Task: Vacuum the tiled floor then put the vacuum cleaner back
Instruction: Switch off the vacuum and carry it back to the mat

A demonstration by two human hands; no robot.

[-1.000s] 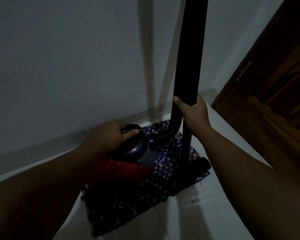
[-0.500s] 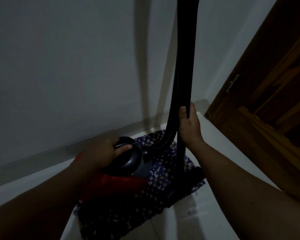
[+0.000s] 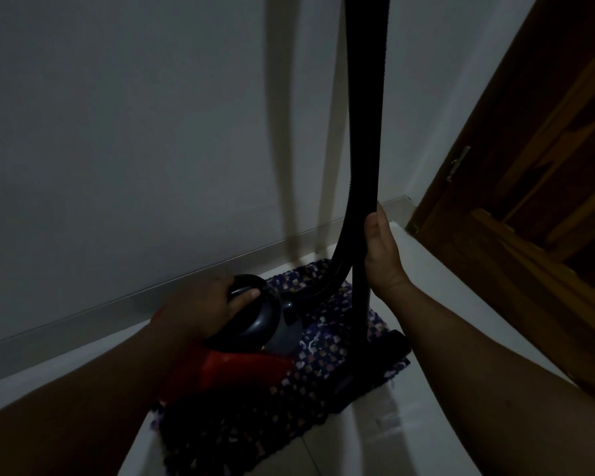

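Note:
The room is dim. A red and dark grey vacuum cleaner body [image 3: 255, 365] sits on a patterned mat [image 3: 310, 383] by the white wall. My left hand [image 3: 203, 307] grips the black handle on top of the body. My right hand [image 3: 380, 252] holds the upright black wand [image 3: 364, 132], with the ribbed black hose [image 3: 340, 255] running down beside it to the body. The black floor head [image 3: 389, 348] rests on the mat's right edge. The white tiled floor [image 3: 409, 434] shows around the mat.
A white wall with a pale skirting board [image 3: 83, 317] runs behind the vacuum. A brown wooden door [image 3: 547, 201] with a metal latch [image 3: 457, 163] stands at the right, close to my right forearm.
The view has shifted a little. My right hand has slid slightly down and turned on the wand, its fingers looser. My left hand stays on the vacuum's handle.

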